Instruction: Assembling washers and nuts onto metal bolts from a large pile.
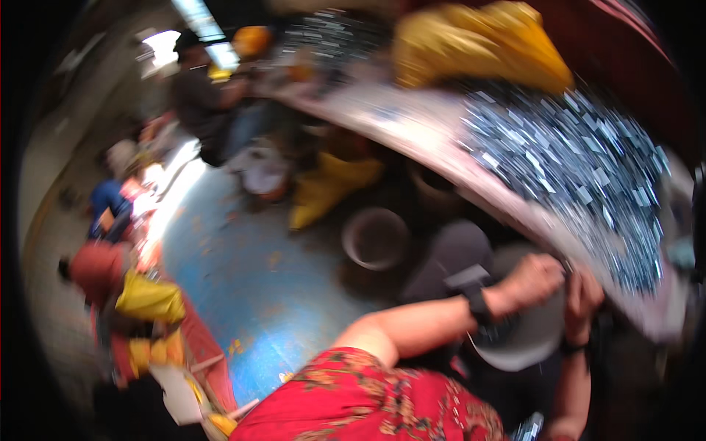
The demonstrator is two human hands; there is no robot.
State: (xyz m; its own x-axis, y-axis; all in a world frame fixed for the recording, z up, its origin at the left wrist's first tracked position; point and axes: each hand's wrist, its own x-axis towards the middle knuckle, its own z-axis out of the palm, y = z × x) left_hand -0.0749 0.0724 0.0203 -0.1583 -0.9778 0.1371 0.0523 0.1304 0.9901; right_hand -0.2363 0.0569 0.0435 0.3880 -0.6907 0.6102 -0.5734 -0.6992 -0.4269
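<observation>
Close together, my two hands hang over the rim of a pale round basin (pixel 526 345) at my lap. My left hand (pixel 538 279) is closed, its fingers curled toward my right hand. My right hand (pixel 582 298) is closed too, with its fingertips near those of the left. Something small and dark shows between them, too blurred to name. Behind the hands, a heap of small shiny grey-blue pieces (pixel 573 162) covers the pale tabletop (pixel 412 136). Dark bands circle both my wrists.
Yellow sacks (pixel 478 44) rest on the table's far side; another yellow sack (pixel 331 187) is below it. A round bowl (pixel 375 239) stands on the blue floor (pixel 250 294). People sit along the left, one in a reddish top (pixel 97 272); another person (pixel 198 95) sits at the table's far end.
</observation>
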